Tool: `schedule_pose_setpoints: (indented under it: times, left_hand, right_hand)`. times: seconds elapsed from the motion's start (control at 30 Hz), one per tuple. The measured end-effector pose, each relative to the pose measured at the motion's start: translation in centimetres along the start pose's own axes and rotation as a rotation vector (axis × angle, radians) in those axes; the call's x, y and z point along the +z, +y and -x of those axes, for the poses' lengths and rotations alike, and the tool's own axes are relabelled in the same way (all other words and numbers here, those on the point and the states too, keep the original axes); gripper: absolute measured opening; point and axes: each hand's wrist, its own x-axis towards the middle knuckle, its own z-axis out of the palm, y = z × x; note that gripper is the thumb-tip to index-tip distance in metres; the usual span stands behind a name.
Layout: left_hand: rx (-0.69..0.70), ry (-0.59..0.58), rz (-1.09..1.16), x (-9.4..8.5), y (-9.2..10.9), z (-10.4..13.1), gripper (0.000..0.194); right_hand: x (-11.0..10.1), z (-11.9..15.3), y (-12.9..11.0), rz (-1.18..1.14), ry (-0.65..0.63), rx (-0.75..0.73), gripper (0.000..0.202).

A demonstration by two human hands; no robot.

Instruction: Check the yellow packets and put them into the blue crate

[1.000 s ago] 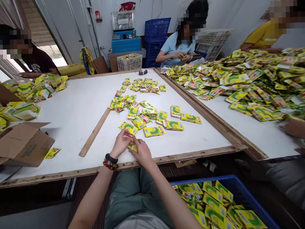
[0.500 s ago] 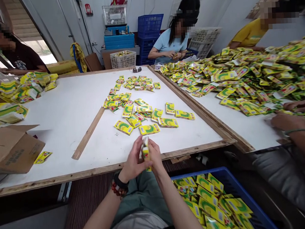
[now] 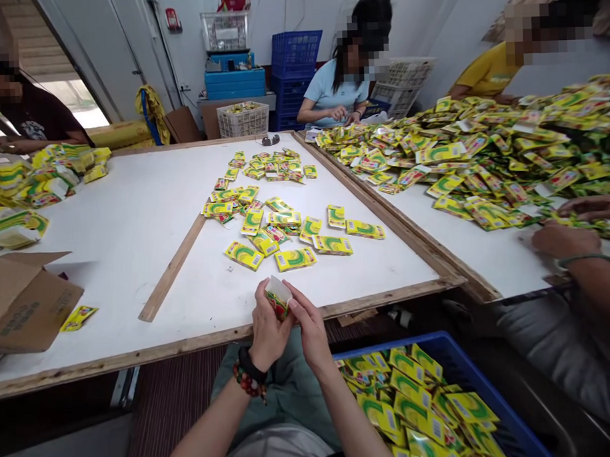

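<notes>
A broad white bench [image 3: 111,262] with wooden edging stands behind a blue plastic crate [image 3: 467,359] filled with flat yellow-and-green cartons. More yellow-and-green cartons [image 3: 295,258] lie scattered on top. At the near edge, the left hand [image 3: 269,331] cups a small open carton with a raised white flap [image 3: 277,301], the right hand [image 3: 311,325] pinching its side

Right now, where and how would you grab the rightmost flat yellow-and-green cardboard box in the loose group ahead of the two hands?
Probably by the right end of that flat box, from above and the right, the nearer right hand pinching across its long edges. It lies lengthwise left to right, that end free of other boxes, which crowd its left end.
</notes>
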Motion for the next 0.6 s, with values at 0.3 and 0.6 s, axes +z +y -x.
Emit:
schedule_pose_setpoints:
  times: [0.3, 0.6]
  left_hand:
    - [0.227, 0.135, -0.101, 0.4, -0.9, 0.6, 0.041]
    - [-0.016, 0.042, 0.166, 1.0, -2.0, 1.5, 0.045]
  right_hand:
    - [0.4, -1.0, -1.1, -0.047, 0.002, 0.226, 0.047]
    - [0.2, 1.0, -2.1, 0.478, -0.177, -0.278, 0.035]
